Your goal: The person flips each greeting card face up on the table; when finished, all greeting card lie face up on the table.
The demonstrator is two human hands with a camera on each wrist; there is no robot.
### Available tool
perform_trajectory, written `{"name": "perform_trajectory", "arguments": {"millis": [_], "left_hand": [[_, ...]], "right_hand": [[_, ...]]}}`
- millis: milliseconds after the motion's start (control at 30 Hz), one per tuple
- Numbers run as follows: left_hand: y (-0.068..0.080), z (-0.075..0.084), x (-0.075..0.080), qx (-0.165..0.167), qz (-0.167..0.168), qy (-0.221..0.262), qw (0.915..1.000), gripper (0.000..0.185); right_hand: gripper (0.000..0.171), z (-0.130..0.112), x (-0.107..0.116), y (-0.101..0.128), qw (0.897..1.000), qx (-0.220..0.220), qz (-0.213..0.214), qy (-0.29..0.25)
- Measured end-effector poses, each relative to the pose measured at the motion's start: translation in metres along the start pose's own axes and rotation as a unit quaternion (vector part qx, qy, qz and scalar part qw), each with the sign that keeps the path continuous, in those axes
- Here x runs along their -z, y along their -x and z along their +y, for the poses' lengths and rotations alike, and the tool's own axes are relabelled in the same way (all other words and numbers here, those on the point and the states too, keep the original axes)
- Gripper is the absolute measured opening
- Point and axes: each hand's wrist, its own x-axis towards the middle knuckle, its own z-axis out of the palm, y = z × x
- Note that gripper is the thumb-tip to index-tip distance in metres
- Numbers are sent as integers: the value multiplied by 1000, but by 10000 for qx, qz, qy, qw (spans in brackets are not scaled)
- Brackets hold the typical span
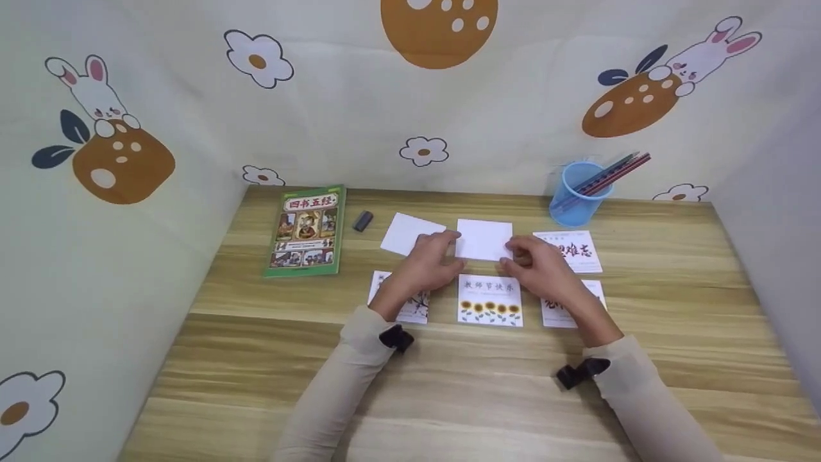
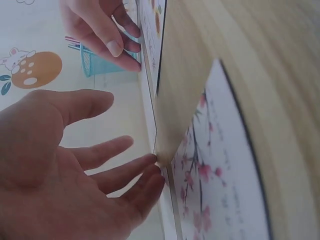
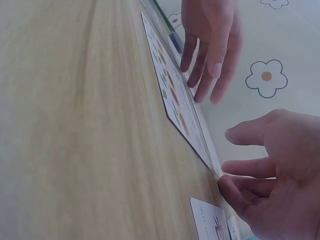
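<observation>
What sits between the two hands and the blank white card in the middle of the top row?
Nothing visible. The left hand and right hand already touch the blank card at its side edges, fingertips against it.

The head view looks forward and down from above onto the counter, both forearms entering from 6 o'clock. The left wrist view sits very close behind the left hand, skimming the counter edge-on toward the right hand. The right wrist view mirrors it, equally low and close. All three share the sunflower card.
</observation>
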Motion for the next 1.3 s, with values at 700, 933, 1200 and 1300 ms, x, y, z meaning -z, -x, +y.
{"name": "perform_trajectory", "arguments": {"millis": [700,933,1200,1300], "left_hand": [[-6,11,-9,770,517,3214,9424,86],[-6,14,-8,641,827,3419,9339,75],[-5,15,-10,878,817,3264,9376,67],[-6,14,-11,928,780,3402,9325,67]], "right_hand": [[51,-2,0,0,9997,-44,41,-226],[51,1,1,0,9998,-48,48,-195],[52,1,0,-1,9996,-86,26,-272],[51,0,0,0,9996,-111,27,-258]]}}
